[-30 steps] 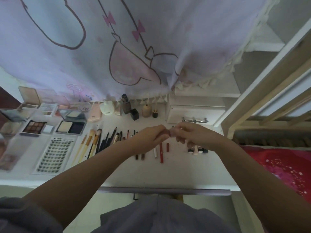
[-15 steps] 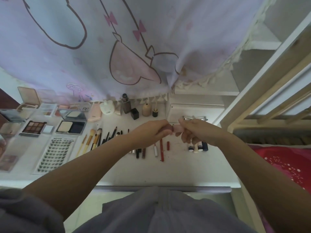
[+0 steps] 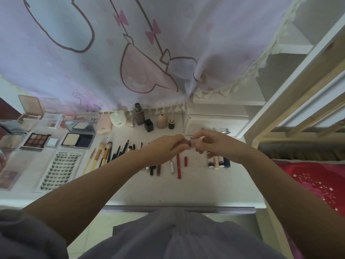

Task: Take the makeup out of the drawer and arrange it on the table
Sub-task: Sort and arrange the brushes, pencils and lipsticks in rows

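Both hands meet above the white table (image 3: 186, 191), holding one small pink lip product (image 3: 189, 142). My left hand (image 3: 166, 146) grips its darker end and my right hand (image 3: 212, 143) pinches its paler end. Below them lie pencils and lip sticks (image 3: 178, 166) in a row. Brushes (image 3: 104, 153) lie to the left. Several short tubes (image 3: 218, 163) lie under my right wrist. Palettes (image 3: 37, 140), a compact (image 3: 78, 140) and a lash card (image 3: 59, 169) cover the left side. The drawer front (image 3: 179, 209) shows at the table's near edge.
Small bottles (image 3: 139, 116) stand along the back under a hanging pink-and-lilac curtain (image 3: 112, 53). A white box (image 3: 214, 122) with glasses (image 3: 222, 130) in front of it sits at the back right. A wooden bed frame (image 3: 298, 109) and red bedding (image 3: 313, 182) border the right.
Both hands stayed together on the small pink item and shifted slightly; the item shows more plainly between the fingers now. The view tilted down a little.
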